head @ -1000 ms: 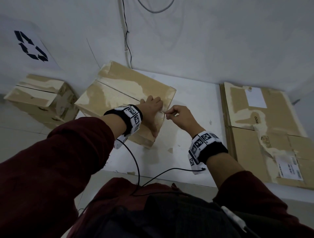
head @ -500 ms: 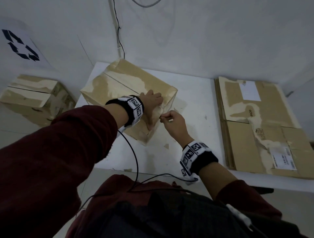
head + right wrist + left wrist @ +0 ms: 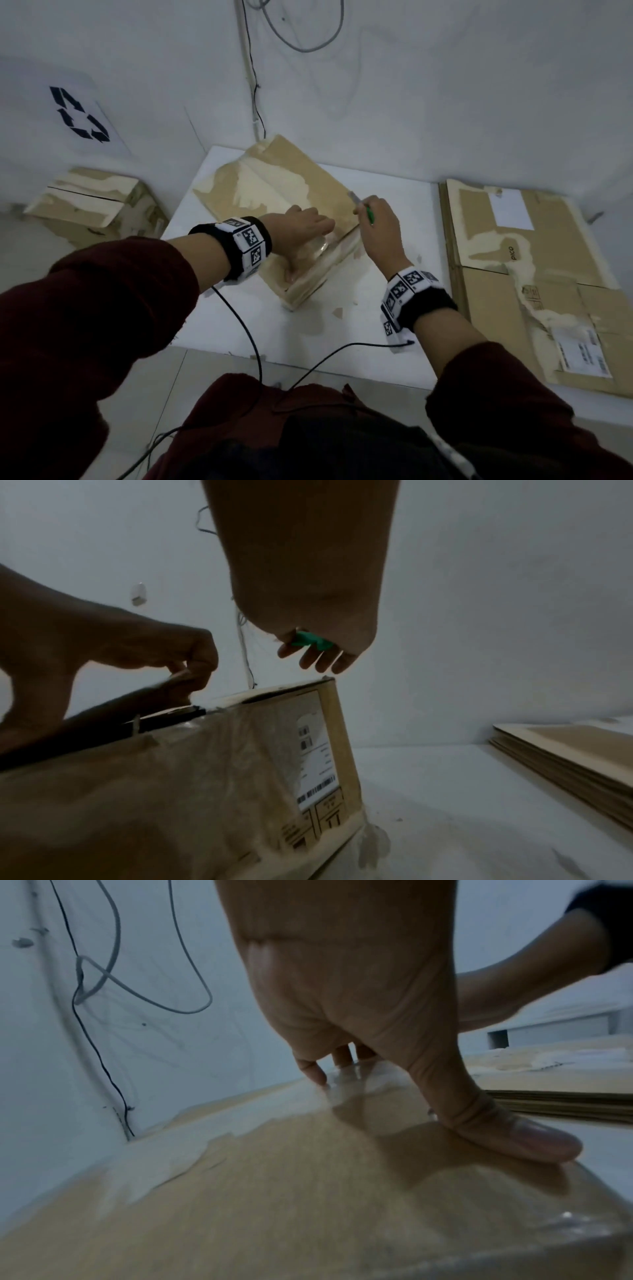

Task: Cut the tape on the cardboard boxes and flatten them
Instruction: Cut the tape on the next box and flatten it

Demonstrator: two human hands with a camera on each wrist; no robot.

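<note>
Box (image 3: 291,192) sat on the white table (image 3: 394,212) in a white-walled corner. My left hand (image 3: 305,228) pressed flat on top, right hand (image 3: 378,222) gripped a green cutter (image 3: 370,215) at its edge.

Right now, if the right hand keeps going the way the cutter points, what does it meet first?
Probably the white wall: the right hand holds the green-handled cutter tip-up beside the taped brown cardboard box; depth unclear.

Bare table (image 3: 394,329) between box (image 3: 274,178) and flattened cardboard stack (image 3: 548,260).
</note>
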